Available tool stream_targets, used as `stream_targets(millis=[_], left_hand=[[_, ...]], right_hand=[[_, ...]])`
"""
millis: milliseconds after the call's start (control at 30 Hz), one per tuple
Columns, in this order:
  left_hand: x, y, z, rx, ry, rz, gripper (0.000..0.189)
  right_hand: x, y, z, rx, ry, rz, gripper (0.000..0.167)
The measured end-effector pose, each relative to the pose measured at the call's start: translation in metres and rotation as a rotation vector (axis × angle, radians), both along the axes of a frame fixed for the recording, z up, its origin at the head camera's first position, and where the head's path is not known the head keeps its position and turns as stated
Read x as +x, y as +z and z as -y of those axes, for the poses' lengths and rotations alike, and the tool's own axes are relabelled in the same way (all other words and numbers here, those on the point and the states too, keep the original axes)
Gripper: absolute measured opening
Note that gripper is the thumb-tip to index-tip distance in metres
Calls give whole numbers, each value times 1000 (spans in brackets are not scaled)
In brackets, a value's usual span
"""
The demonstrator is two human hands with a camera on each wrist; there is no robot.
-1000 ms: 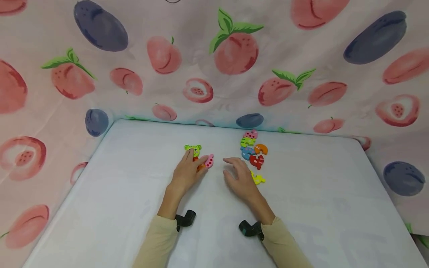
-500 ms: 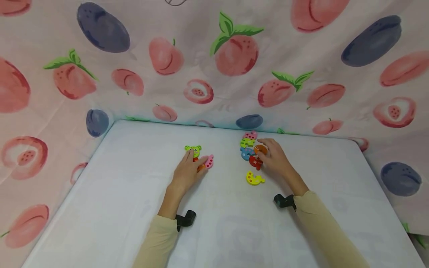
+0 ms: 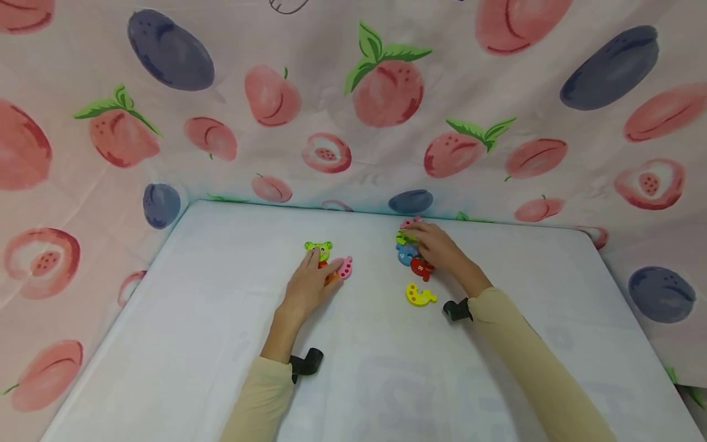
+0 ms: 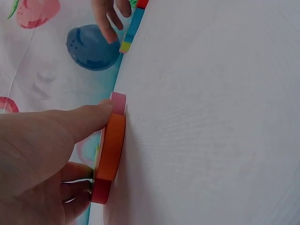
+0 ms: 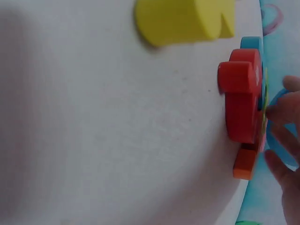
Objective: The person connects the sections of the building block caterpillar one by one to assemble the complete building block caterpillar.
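My left hand [image 3: 306,285] lies over the nearer group on the white desk [image 3: 221,307], fingers stretched rather than clenched, thumb at the pink, red-spotted curved piece [image 3: 346,268]. Past my fingertips peeks the lime-green animal-face piece [image 3: 323,248]; the wrist view adds a thick orange block [image 4: 112,145] and a red block [image 4: 101,191] along the edge. Press too hard here, or lift unevenly, and I think these could slide out of line.

Over to the right hand [image 3: 444,252], above the other group near the back edge! Fingers loosely bent around the green striped piece [image 3: 400,238]; whether they grip it, I cannot tell. It's tight company: a pink spotted piece [image 3: 407,223] behind, a blue rounded piece [image 3: 405,255] in front, then a red striped animal piece [image 3: 422,269], with an orange arched piece [image 5: 245,163] mostly under my hand. A clumsy fingertip could nudge a neighbour, simply because they sit so close. Worse, a push away from me might drive the pink one into the fruit-printed cloth [image 3: 326,73].

Nearer me, the yellow curved piece with orange spots [image 3: 415,299] lies apart from the rest; a low-swinging wrist could well clip it.
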State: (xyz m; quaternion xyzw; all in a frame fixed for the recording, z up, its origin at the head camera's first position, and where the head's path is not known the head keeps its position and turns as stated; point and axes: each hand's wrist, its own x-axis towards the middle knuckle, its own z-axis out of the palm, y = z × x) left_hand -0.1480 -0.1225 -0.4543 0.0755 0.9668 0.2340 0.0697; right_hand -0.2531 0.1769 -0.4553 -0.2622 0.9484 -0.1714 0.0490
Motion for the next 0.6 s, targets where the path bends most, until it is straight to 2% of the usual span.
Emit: stream_targets(millis=[133, 367, 600], left_hand=[[0, 0, 0, -5, -1, 0, 51], [-1, 0, 0, -13, 3, -6, 51], [-1, -2, 0, -6, 3, -6, 51]], right_hand=[[-2, -4, 2, 62, 33, -15, 41], [-1, -7, 7, 89, -33, -25, 40], [1, -7, 11, 81, -75, 26, 39]])
